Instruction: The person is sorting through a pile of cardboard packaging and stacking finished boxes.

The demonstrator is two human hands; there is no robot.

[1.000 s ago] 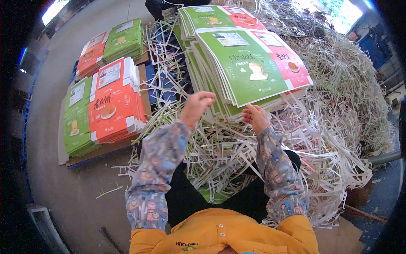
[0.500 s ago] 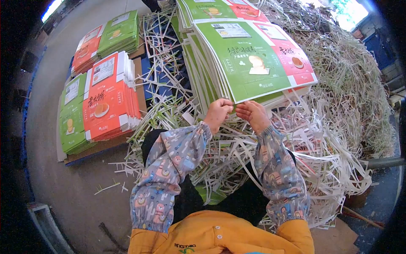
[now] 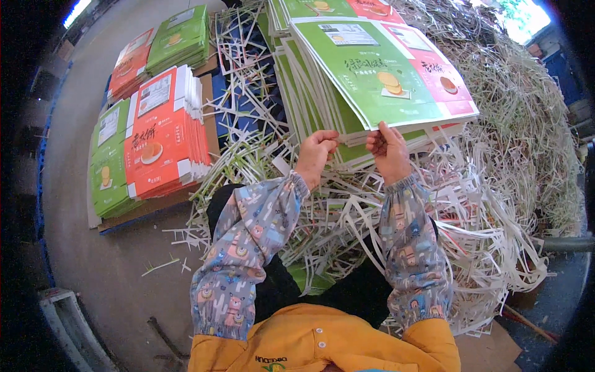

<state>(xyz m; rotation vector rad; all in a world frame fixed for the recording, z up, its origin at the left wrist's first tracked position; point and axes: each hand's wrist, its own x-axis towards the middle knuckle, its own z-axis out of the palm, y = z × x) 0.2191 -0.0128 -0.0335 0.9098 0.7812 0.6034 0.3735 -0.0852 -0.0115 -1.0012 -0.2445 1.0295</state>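
Note:
A tall stack of printed green and pink cardboard sheets [image 3: 384,74] lies in front of me on a heap of paper strips. My left hand [image 3: 315,155] pinches the near edge of the stack, fingers curled on a few sheets. Just to its right, my right hand [image 3: 387,149] grips the same edge, thumb on top of the uppermost sheet. Both forearms wear patterned sleeve covers.
Piles of die-cut red and green carton blanks [image 3: 162,133] sit on a pallet [image 3: 155,204] at the left, with more blanks [image 3: 180,40] behind. White and green paper trimmings [image 3: 483,235] spread around me and to the right. Grey concrete floor [image 3: 111,273] lies at the lower left.
Both hands have come together at the near edge of the sheet stack and taken hold of it. The view has shifted closer to the stack.

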